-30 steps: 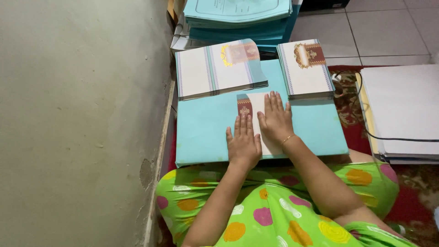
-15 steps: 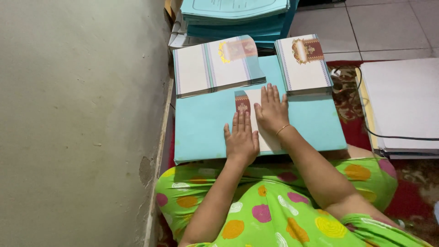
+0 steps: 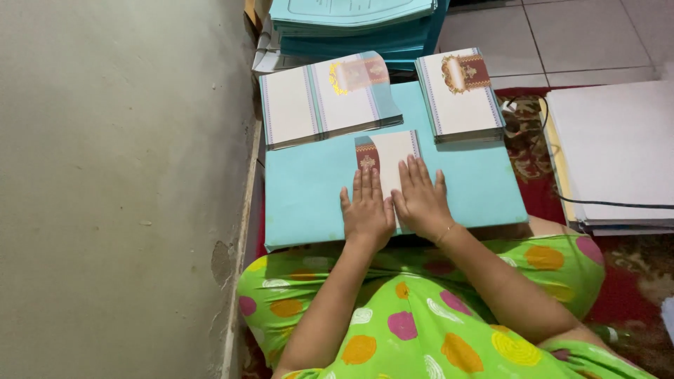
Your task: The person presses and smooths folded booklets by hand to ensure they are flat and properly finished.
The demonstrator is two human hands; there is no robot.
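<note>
**Both palms flat on a thin printed card**

My left hand [image 3: 367,210] and right hand [image 3: 420,200] lie side by side, fingers straight and spread, gripping nothing. Both press down on a small white paper card with a dark red ornamented strip [image 3: 388,156], which rests on the large light-blue paper folder [image 3: 309,189] across my lap. The card's near part is under my palms; its far end, with the red strip, shows just beyond my fingertips.

I judge the card light, thin and easily creased, probably smooth enough to slide on the folder under a sideways push. It looks folded, though I cannot tell for sure. The best hold is a pinch at a free edge beyond my fingertips, or at the side just right of my right hand, not a squeeze in the middle.

Further beyond my fingers, a stack of opened white cards with blue bands and a gold emblem [image 3: 326,98] sits to the left, and a stack of closed white cards with a red and gold crest [image 3: 460,95] to the right. Well to the right of my right hand lie large white sheets [image 3: 611,151].
</note>
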